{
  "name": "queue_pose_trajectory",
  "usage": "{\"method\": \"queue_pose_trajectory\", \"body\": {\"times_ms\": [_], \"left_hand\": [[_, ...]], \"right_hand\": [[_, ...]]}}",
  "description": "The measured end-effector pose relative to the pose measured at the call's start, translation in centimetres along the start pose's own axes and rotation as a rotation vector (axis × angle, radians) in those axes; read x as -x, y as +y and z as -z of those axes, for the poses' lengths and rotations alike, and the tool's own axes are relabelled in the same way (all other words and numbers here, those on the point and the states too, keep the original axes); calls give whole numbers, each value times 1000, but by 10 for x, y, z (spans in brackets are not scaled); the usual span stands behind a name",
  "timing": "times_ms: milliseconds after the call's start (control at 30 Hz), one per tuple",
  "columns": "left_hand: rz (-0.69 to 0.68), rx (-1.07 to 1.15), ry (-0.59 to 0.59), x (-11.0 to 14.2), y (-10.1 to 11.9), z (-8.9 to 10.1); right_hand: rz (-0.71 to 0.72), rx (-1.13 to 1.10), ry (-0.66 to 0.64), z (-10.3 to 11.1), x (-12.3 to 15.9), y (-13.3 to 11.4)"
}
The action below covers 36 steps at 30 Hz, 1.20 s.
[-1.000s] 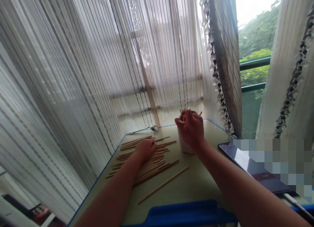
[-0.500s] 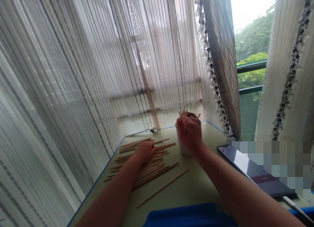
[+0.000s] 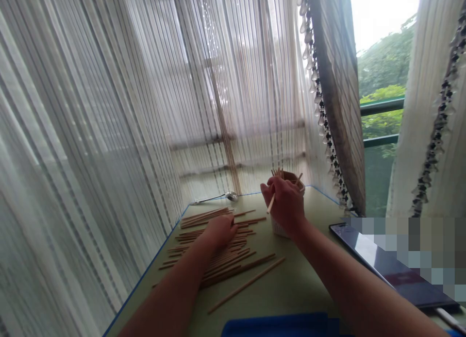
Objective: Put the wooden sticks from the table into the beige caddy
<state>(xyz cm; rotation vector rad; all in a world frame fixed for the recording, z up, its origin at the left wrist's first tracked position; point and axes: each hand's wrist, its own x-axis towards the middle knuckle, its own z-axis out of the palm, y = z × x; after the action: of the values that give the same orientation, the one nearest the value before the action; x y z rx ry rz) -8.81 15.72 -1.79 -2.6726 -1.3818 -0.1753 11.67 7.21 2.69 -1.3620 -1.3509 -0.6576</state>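
1. One stick (image 3: 270,204) is gripped in the right hand (image 3: 287,208), its end slanting down, in front of the cup (image 3: 279,228).
2. Half a second earlier, no such end shows clearly at the right hand.
3. Judgement: this end is outside the cup's mouth.
4. Left hand (image 3: 223,231) rests, fingers curled, on the loose sticks (image 3: 230,260), left of the cup; whether it grasps any cannot be told.

Head camera, facing forward and down across table (image 3: 276,293) toward curtains (image 3: 145,109).
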Motion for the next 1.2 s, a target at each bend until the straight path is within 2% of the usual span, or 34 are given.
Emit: {"method": "queue_pose_trajectory", "body": {"times_ms": [200,433,567,867,1067,1200], "left_hand": [[4,10,-18,2,3,1],[-18,-6,-15,6,8,1],[-34,-25,-20,6,12,-3],[-58,3,-31,7,14,1],[-47,3,-27,7,14,2],[-51,8,-29,7,12,0]], "right_hand": [[51,-27,-58,-1,0,2],[200,-74,-188,-2,2,0],[228,-58,-200,-2,3,0],[227,6,-112,-10,7,1],[233,5,-100,-9,9,0],[247,-75,58,-7,9,-1]]}}
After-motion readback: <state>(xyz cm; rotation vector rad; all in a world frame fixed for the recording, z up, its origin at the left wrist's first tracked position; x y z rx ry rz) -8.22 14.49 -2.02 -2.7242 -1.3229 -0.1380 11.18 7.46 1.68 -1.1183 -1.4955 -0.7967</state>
